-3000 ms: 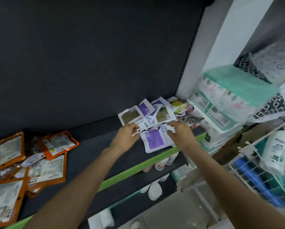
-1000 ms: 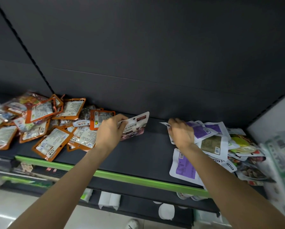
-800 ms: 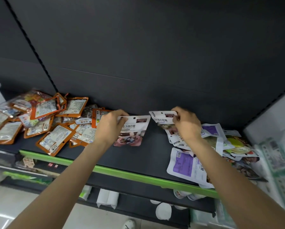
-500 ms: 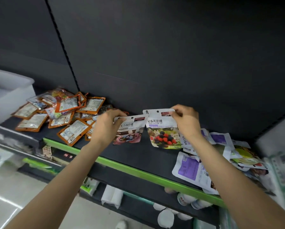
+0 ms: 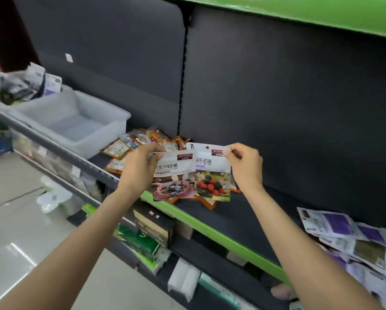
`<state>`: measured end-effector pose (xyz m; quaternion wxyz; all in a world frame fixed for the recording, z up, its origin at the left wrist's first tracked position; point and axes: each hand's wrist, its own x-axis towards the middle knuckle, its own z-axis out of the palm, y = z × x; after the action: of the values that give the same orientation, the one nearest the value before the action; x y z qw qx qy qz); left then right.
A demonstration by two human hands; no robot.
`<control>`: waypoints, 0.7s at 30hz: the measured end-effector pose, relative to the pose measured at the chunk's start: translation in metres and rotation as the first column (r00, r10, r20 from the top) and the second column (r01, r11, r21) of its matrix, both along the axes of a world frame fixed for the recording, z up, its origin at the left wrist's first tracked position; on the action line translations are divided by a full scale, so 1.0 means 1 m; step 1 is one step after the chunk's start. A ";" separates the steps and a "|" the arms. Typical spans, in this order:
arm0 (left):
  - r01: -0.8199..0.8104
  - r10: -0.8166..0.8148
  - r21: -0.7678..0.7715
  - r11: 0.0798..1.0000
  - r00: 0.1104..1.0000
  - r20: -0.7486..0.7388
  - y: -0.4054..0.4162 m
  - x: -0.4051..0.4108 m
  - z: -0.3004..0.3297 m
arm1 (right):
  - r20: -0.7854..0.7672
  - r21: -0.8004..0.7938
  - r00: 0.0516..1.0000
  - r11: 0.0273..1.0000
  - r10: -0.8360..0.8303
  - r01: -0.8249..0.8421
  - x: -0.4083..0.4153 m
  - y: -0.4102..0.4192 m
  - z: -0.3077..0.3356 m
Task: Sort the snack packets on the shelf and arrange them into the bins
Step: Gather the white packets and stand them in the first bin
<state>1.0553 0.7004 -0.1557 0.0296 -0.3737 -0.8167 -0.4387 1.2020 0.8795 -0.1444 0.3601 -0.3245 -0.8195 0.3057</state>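
Note:
My left hand (image 5: 140,168) pinches the top of a white snack packet with a pink bowl picture (image 5: 174,177). My right hand (image 5: 245,166) pinches the top corner of a white packet with a berry picture (image 5: 212,175). Both packets hang upright, side by side and overlapping, above the dark shelf (image 5: 243,218). Orange packets (image 5: 129,146) lie piled on the shelf behind my hands. White and purple packets (image 5: 348,240) lie heaped at the right. A clear plastic bin (image 5: 80,124) stands on the shelf at the left, with a packet-filled bin (image 5: 19,86) beyond it.
The shelf has a green front edge (image 5: 210,227) and a dark back panel. A green shelf (image 5: 299,12) runs overhead. Lower shelves hold boxes and white goods (image 5: 183,280). Pale floor tiles lie at the lower left.
My right hand picked a berry packet from the right heap and brought it beside the left hand's packet. The view swung left, so the bins came into sight.

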 end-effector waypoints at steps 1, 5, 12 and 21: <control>-0.011 0.011 0.010 1.000 1.000 -0.003 -0.012 -0.017 0.001 | -0.006 -0.001 1.000 1.000 0.002 -0.002 -0.018 -0.013 0.000; -0.035 0.035 0.020 0.999 0.999 -0.006 -0.058 -0.087 0.010 | -0.057 -0.033 0.998 0.999 -0.008 0.006 -0.090 -0.059 -0.002; -0.133 0.131 0.043 0.990 0.991 0.038 -0.107 -0.194 0.010 | -0.062 -0.062 0.998 0.998 -0.008 0.004 -0.202 -0.106 0.000; -0.212 0.207 0.111 0.971 0.977 0.060 -0.111 -0.324 0.025 | -0.157 -0.059 0.983 0.992 0.097 -0.108 -0.355 -0.118 0.010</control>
<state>0.7312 0.5895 -0.1307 0.0779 -0.2723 -0.8251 -0.4889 0.8473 0.7615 -0.1340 0.3950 -0.2692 -0.7941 0.3753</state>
